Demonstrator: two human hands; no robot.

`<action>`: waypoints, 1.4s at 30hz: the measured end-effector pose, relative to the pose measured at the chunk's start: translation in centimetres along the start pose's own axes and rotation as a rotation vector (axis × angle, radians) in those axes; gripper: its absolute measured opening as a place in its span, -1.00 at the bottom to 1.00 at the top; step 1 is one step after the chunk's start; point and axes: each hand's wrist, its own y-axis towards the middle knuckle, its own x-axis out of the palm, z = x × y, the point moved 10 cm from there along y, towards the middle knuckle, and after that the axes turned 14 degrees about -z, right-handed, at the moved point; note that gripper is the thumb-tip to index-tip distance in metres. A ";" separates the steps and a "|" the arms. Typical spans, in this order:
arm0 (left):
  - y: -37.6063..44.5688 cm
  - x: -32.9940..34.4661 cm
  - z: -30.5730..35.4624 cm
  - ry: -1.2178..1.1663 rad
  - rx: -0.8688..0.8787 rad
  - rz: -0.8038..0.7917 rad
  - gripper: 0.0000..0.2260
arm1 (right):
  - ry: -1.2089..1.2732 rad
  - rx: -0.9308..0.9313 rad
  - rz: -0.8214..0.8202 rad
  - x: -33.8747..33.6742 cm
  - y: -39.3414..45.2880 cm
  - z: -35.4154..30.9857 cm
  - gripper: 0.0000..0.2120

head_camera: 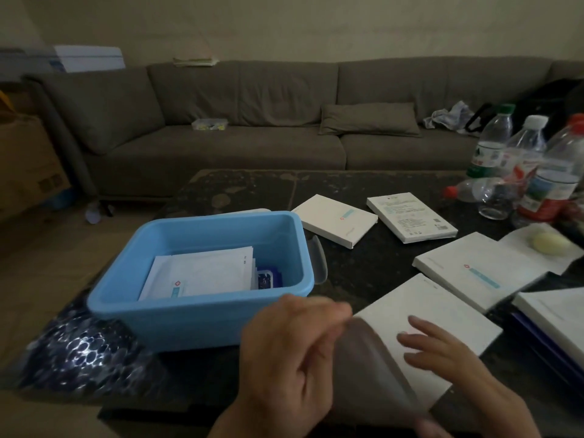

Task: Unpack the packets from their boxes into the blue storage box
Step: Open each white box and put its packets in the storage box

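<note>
The blue storage box [202, 317] stands on the dark table at centre left, with white packets [202, 273] lying inside it. A flat white box [433, 317] lies in front of me at lower right. My left hand [294, 352] pinches that box's open flap [369, 358] at its left end, lifting it. My right hand [448, 358] rests on top of the box with fingers stretched flat. Three more white boxes lie beyond: one [336, 221] beside the storage box, one [410, 216] printed side up, one [474, 270] to the right.
Several plastic bottles [518, 159] stand and lie at the table's far right. A yellowish lump [548, 243] sits on white paper. Another white item on a dark folder [556, 314] lies at the right edge. Bubble wrap [79, 352] covers the near left. A grey sofa [252, 121] runs behind.
</note>
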 end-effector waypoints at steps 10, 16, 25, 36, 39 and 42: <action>0.6 -6.0 -9.0 -0.648 -0.775 0.005 -0.82 | 0.054 -0.269 0.007 3.9 -0.5 -15.0 -0.55; -2.4 -10.7 -13.3 -0.678 -0.943 0.089 -0.87 | -0.198 -0.274 -0.195 7.0 4.3 -22.0 -0.86; -5.5 -17.7 -16.7 -0.284 -0.968 0.392 -0.86 | -0.063 -0.089 -0.155 8.0 15.1 -21.9 -0.88; -4.6 -17.5 -16.1 -0.068 -0.814 0.307 -0.88 | -0.919 0.028 -0.084 11.1 18.7 -20.5 -0.74; -4.3 -15.6 -16.7 0.029 -0.865 -0.078 -0.71 | -1.242 -0.086 -0.025 11.8 17.8 -22.7 -0.55; -5.5 -12.1 -16.9 0.045 -0.963 -0.621 -0.23 | -1.224 -0.156 -0.284 13.8 18.6 -21.6 -0.44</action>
